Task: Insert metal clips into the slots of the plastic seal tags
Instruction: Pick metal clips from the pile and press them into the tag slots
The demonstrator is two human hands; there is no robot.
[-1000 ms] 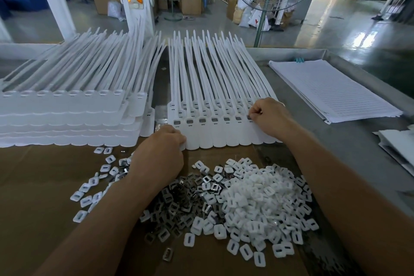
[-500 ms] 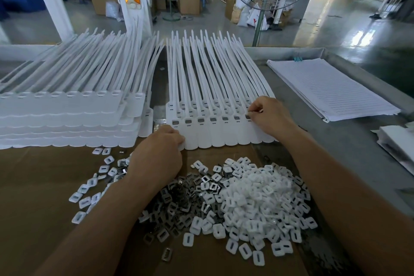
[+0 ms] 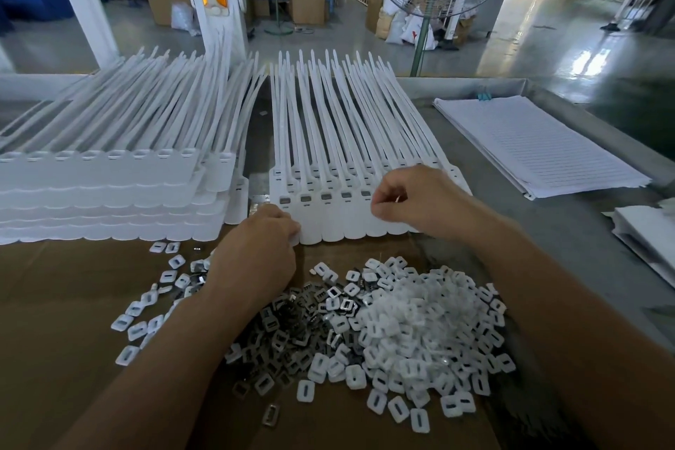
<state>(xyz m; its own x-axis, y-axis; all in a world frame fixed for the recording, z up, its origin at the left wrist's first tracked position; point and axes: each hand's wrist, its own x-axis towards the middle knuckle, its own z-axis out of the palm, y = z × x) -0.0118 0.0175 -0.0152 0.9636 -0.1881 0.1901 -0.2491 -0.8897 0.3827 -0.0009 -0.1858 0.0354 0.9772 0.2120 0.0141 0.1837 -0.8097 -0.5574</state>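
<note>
Well, we find little to read: the stack of paper (image 3: 540,146) at far right carries fine ruled lines (too small for us to make out any words). It lies on the grey metal table (image 3: 569,230). A sheet of brown cardboard (image 3: 54,321) covers the near part of the table and bears two loose heaps that run into each other. Towards the left are the metal clips (image 3: 288,325), dark, shiny little rectangular frames. Towards the right are the white plastic caps (image 3: 420,332), rounded squares each with a slot, and a few lie scattered farther left.

Beyond the heaps lies a row of seal tags (image 3: 328,226) in smooth white plastic, flat rounded heads towards us and long thin tails fanning away. Five heads at the left of the row each show a grey inset (image 3: 305,198) in the slot. A taller stack of tags (image 3: 109,194) sits just left of the row.

Our left hand (image 3: 255,259) rests at the near left corner of the row, fingers bent down against the leftmost head. Whether they grip it or only press, we cannot tell. Our right hand (image 3: 420,201) lies over the heads farther right, fingers curled, thumb and forefinger tips pressed together at a slot. Anything between them is hidden.
</note>
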